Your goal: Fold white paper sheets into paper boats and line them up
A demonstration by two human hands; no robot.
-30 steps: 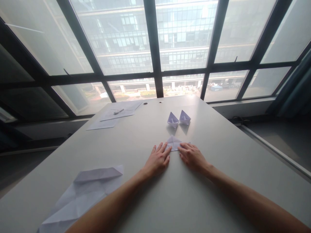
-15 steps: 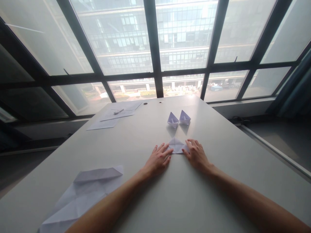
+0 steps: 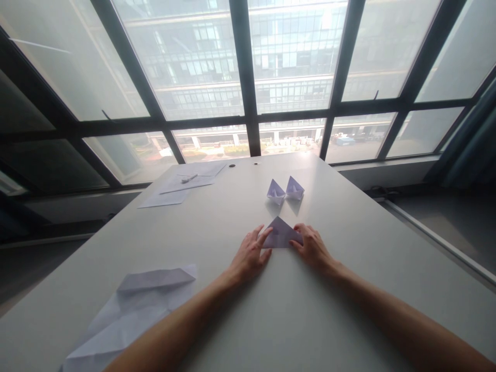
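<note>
A folded paper triangle [image 3: 279, 235] is held up between my two hands at the middle of the table, point away from me and its shaded face toward me. My right hand [image 3: 312, 247] pinches its right corner between thumb and fingers. Round its left corner is my left hand [image 3: 250, 253], fingers over the sheet and thumb at the lower edge; the corner itself is partly hidden. Just beyond the triangle stand two folded paper boats, a left boat [image 3: 275, 194] and a right boat [image 3: 295, 189], side by side.
A large creased paper sheet [image 3: 135, 305] lies at the front left, partly under my left forearm. Flat white sheets [image 3: 166, 198] lie at the far left, with a small white object [image 3: 189, 179] on them. The white table [image 3: 349, 315] reaches toward tall windows.
The folded paper was flat and pale under my fingers; now it is raised and shows a plain, darker face. My left fingers have lifted and curled round its left side.
</note>
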